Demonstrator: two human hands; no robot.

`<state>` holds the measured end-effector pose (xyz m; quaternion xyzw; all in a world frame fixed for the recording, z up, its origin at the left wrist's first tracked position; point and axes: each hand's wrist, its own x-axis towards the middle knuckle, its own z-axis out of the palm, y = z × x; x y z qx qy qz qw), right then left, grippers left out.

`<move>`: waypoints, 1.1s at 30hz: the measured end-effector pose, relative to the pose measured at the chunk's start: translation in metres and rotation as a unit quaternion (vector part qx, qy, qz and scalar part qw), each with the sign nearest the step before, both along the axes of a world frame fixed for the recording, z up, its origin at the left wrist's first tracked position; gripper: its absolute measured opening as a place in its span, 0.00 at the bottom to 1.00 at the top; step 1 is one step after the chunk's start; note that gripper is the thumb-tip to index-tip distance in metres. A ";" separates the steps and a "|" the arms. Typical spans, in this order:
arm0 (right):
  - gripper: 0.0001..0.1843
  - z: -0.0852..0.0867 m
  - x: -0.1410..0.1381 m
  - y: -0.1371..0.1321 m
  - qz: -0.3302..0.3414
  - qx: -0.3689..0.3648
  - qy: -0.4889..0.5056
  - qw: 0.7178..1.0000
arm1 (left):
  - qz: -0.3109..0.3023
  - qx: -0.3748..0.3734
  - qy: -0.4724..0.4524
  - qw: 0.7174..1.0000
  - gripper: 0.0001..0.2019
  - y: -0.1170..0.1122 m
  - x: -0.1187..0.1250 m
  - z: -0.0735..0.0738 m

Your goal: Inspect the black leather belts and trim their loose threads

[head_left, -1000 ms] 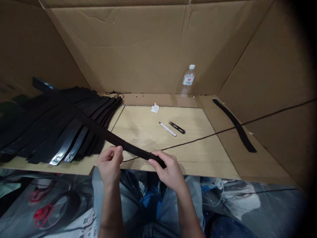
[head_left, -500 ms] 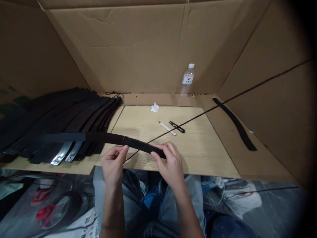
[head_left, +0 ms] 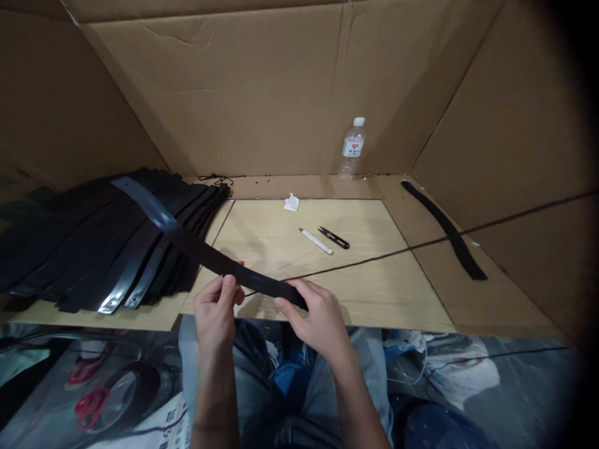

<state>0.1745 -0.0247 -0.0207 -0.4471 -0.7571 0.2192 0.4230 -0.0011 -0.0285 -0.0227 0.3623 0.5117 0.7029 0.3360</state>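
Someone sits at the near edge of a pale worktop (head_left: 384, 299), both hands on a long, curved dark strip (head_left: 201, 251) held aslant above that edge. The right hand (head_left: 316, 318) grips its near end, thumb on the face and fingers wrapped behind; the left hand (head_left: 218, 305) pinches it further along, thumb in front and a fingertip showing past the upper edge. Two grips so far apart probably keep such a long piece from swinging. Its glossy far end reaches over the pile of strips (head_left: 70, 249) at the worktop's left end; I cannot tell whether they touch. A dark cord (head_left: 355, 265) runs straight from beside the left fingers across to the right side, seemingly pulled taut; whether those fingers also hold it is hidden. The black snips (head_left: 334, 237) and a white, pen-like tool (head_left: 316, 241) lie mid-worktop, presumably to be within easy reach. A lone strip (head_left: 442, 224) rests beyond the right edge, while a bottle (head_left: 353, 148) stands behind the back edge, likely to be out of the way.
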 end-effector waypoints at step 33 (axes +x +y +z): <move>0.03 -0.003 -0.011 -0.004 -0.068 0.066 0.069 0.993 | 0.057 0.017 -0.038 0.998 0.16 0.002 0.007 -0.002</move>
